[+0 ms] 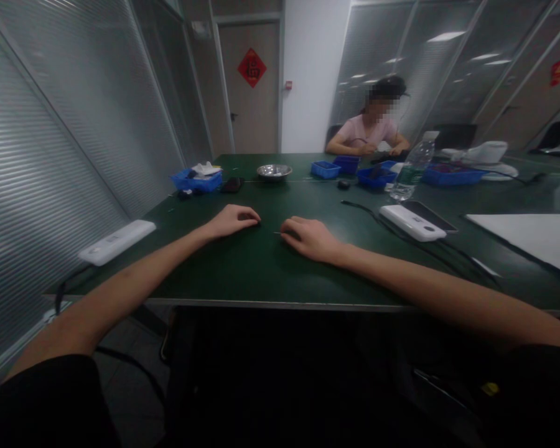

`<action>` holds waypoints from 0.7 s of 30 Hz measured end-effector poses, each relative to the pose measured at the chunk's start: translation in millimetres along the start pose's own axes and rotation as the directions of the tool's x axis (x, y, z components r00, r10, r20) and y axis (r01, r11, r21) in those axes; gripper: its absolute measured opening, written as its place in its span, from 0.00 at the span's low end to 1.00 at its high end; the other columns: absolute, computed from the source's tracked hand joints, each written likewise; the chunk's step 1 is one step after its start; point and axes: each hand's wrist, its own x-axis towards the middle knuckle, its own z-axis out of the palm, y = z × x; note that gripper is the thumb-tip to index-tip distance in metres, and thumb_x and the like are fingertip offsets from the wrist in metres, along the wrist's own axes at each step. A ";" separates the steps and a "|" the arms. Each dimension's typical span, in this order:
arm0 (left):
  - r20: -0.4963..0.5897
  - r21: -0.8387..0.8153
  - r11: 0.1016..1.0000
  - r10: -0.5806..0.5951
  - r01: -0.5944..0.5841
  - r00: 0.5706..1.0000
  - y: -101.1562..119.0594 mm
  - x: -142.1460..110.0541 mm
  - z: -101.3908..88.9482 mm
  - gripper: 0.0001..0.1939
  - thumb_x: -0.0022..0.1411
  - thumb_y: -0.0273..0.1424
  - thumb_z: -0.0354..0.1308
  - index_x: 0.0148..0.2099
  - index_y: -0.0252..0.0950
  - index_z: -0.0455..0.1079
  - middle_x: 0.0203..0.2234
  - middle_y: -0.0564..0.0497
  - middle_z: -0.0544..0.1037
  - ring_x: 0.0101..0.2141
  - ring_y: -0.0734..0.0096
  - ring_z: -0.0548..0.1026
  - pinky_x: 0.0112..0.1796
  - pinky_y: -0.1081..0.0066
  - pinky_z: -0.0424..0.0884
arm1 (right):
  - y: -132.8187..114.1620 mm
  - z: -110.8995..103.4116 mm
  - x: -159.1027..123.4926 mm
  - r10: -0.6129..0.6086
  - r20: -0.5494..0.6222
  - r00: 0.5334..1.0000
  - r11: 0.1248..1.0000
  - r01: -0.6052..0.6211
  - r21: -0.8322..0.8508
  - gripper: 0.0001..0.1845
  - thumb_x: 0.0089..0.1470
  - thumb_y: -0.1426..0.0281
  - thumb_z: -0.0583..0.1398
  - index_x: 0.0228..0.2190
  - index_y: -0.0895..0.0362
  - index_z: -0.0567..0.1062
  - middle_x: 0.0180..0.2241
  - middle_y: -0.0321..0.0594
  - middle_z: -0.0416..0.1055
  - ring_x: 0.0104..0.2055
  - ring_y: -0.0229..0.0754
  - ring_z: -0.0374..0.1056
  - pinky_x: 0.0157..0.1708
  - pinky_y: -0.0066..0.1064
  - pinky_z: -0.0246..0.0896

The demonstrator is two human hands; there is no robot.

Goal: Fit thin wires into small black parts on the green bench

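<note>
My left hand (231, 221) rests low over the green table, with its thumb and forefinger pinched together. A tiny dark spot shows at its fingertips, too small to name. Across a short gap, my right hand (312, 239) has its fingers closed. From them a thin, pale, needle-like piece (277, 233) sticks out toward the left hand; the rest of it is hidden in the grip. Both hands are near the middle of the table (242, 270), apart from each other.
Beyond the hands stand a metal bowl (274, 172) and several blue trays, one holding tissue (206, 169). At right are a water bottle (411, 168), a white power bank (413, 223) with cables and a phone (432, 216). Another white device (117, 242) lies left. A person (368, 134) sits opposite.
</note>
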 end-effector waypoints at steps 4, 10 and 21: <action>0.075 -0.142 0.983 0.128 -0.116 0.989 40.0 -2.0 26.1 0.17 0.67 0.41 0.62 0.52 0.38 0.80 0.45 0.47 0.83 0.45 0.62 0.80 0.47 0.65 0.73 | 2.2 1.7 -0.2 -0.018 -0.021 1.000 1.000 0.018 0.011 0.10 0.69 0.64 0.56 0.47 0.54 0.74 0.44 0.43 0.74 0.41 0.43 0.70 0.39 0.31 0.59; 0.044 -0.175 0.983 0.057 -0.049 0.997 35.8 -4.0 25.7 0.14 0.66 0.41 0.64 0.48 0.39 0.83 0.43 0.47 0.85 0.44 0.60 0.81 0.49 0.63 0.73 | 3.0 1.4 -1.1 -0.069 -0.022 0.997 0.997 0.069 0.037 0.11 0.70 0.64 0.55 0.47 0.55 0.73 0.44 0.44 0.74 0.40 0.43 0.70 0.39 0.32 0.60; 0.095 -0.269 0.962 0.081 -0.053 0.992 38.0 -4.0 29.6 0.19 0.64 0.43 0.66 0.51 0.37 0.81 0.45 0.45 0.84 0.45 0.59 0.81 0.49 0.63 0.73 | -1.1 -1.1 -0.7 -0.075 -0.009 0.997 0.995 0.075 0.058 0.12 0.71 0.64 0.55 0.48 0.56 0.73 0.45 0.45 0.73 0.41 0.43 0.70 0.39 0.32 0.61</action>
